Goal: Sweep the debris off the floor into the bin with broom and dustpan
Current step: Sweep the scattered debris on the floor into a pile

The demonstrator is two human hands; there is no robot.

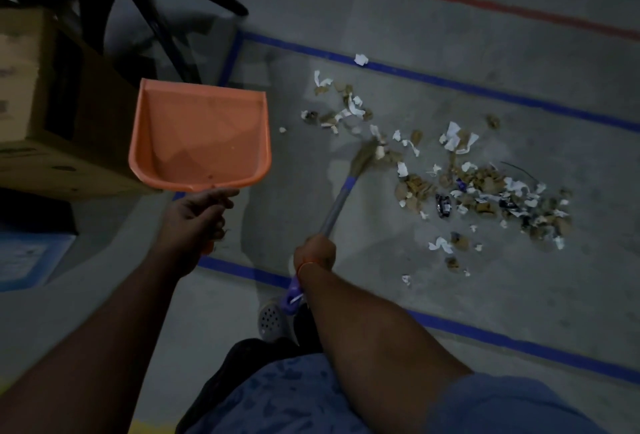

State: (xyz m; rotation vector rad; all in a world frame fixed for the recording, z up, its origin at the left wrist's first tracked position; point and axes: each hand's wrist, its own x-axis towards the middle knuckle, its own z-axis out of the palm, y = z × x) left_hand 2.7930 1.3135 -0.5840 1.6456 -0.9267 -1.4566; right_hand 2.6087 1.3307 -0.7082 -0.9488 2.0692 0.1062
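My left hand grips the handle of an orange dustpan, held above the floor with its pan empty and its mouth facing away from me. My right hand is closed around the grey and purple handle of a broom. The broom's straw head touches the left part of the debris, a scatter of torn white paper, brown scraps and dark wrappers on the grey floor. More scraps lie further off, just right of the dustpan. I see no bin.
Blue tape lines frame the debris area; a red tape line runs beyond. Cardboard boxes stand at the left, with black chair legs behind them. A blue box sits low left. My sandalled foot is below the broom.
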